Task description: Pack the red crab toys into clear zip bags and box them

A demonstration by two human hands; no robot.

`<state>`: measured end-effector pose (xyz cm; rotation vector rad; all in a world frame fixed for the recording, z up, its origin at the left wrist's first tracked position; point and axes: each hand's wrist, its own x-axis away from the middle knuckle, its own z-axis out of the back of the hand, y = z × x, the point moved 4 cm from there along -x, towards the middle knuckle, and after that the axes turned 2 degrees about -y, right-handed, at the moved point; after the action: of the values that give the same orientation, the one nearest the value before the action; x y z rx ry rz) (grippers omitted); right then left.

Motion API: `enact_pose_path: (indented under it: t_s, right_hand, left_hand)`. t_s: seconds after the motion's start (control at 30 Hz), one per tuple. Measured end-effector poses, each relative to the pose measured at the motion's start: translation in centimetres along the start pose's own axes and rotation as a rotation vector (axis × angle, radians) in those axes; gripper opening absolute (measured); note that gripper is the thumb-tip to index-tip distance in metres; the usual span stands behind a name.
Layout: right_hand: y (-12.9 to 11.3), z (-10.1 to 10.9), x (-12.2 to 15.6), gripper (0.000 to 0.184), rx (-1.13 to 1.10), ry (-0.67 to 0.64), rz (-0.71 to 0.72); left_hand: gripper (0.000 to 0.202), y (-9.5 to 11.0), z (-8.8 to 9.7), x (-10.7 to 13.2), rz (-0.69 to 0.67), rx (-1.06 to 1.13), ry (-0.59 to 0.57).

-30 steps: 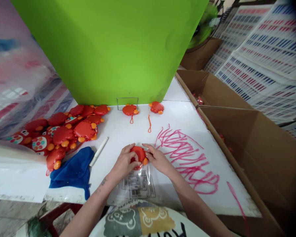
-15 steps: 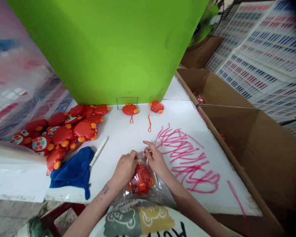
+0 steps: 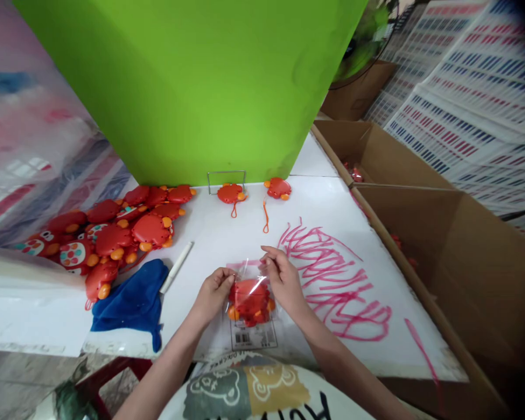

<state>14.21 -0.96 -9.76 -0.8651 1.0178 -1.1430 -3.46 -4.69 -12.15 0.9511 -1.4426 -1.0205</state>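
Note:
A red and orange crab toy (image 3: pixel 250 301) sits inside a clear plastic bag (image 3: pixel 250 274) held just above the white table (image 3: pixel 227 239). My left hand (image 3: pixel 213 293) pinches the bag's left upper edge. My right hand (image 3: pixel 283 279) pinches its right upper edge, fingers closed on the plastic. A printed label shows at the bag's lower part. More clear bags lie flat under it near the table's front edge.
A heap of several red crab toys (image 3: pixel 109 233) lies at the left, two more (image 3: pixel 231 193) by the green board (image 3: pixel 192 87). A blue cloth (image 3: pixel 131 300) and white marker (image 3: pixel 176 267) lie left of my hands. Open cardboard boxes (image 3: pixel 446 245) stand right. Pink scribbles (image 3: pixel 332 280) mark the table.
The crab toy went from between my hands on the table into the clear bag. Both hands now hold the bag's top edges, lifted slightly.

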Motion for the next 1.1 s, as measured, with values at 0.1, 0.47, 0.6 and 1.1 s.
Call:
enact_pose_path:
  t_s: [0.1,0.47,0.6,1.1]
  right_hand:
    - [-1.8,-0.1,-0.4,0.028,0.194,-0.039,0.201]
    - [-5.3,-3.5,-0.8,0.041,0.571,-0.292,0.534]
    - [-3.9,-3.3,-2.3,0.036,0.491,-0.27,0.436]
    - [10.2,8.0,-14.2,0.031,0.719,0.0,-0.178]
  left_hand:
    - [0.026,0.1,-0.5,0.0,0.025,0.044,0.012]
    - [0.022,4.1,-1.5,0.6,-0.196,-0.636,0.024]
    - [0.026,3.3,-1.3,0.0,-0.189,-0.677,0.003]
    - [0.036,-1.2,1.9,-2.1,-0.071,-0.227,-0.084]
